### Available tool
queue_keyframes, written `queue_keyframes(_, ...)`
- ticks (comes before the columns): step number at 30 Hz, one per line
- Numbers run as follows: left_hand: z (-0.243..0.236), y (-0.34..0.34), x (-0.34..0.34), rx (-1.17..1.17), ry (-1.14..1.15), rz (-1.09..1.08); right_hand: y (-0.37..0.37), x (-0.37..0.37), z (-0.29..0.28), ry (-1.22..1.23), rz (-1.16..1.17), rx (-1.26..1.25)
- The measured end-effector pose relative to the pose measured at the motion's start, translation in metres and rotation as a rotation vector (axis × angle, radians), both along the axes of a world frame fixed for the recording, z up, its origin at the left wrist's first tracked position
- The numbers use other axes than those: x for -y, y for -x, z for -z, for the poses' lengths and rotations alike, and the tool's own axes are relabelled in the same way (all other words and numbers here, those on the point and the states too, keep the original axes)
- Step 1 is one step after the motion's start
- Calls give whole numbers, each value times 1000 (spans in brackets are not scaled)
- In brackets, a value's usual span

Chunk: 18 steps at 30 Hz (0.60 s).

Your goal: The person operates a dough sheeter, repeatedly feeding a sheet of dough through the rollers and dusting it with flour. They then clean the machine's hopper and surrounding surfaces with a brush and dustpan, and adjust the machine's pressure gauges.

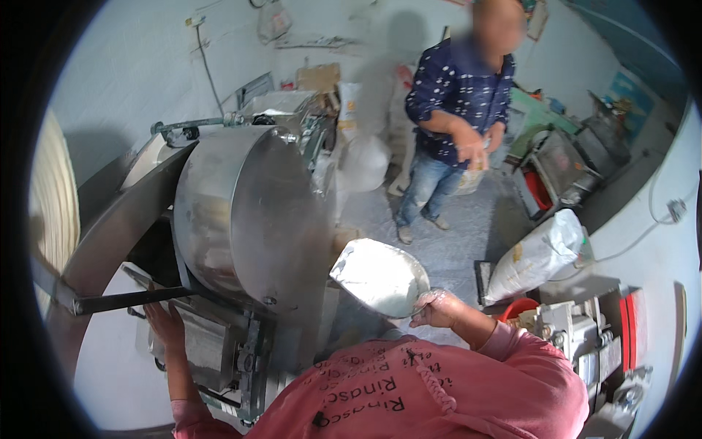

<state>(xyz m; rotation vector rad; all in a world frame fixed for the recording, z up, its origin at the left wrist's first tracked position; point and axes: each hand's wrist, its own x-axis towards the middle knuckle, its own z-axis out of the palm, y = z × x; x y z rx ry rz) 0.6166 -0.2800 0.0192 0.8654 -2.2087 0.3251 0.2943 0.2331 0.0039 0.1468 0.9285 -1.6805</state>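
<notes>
My right hand [436, 309], dusted with white, is closed on a metal scoop [418, 276] at the middle of the view. White powder [376, 274] lies in the scoop, which is tilted toward the machine's drum. To the left stands the machine with its large round steel drum [208, 197], whose near side is smeared by motion. My left hand [167, 325] rests at the machine's lower metal housing [201, 344], below a dark bar [131, 300]. Its fingers are stretched out against the edge and hold nothing I can see.
A person [457, 110] in a dark patterned shirt stands across the floor. A white sack [537, 256] leans at the right, near a red basin [518, 307] and more machinery [585, 329]. A pale roll-like thing [53, 197] rises at far left. A cable [643, 238] runs along the right wall.
</notes>
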Motion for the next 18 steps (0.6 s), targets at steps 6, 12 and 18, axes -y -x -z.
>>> queue_keyframes(6, -27, -10, -13, 208, -164, -78, 112, 17, 28, -56, -41, 68)
queue_keyframes(12, -24, -76, -79, 365, -175, -412, 240, 33, 29, -7, -62, 27)
queue_keyframes(18, 52, -141, -197, 850, -741, -958, 361, 95, 29, -72, -40, -30)
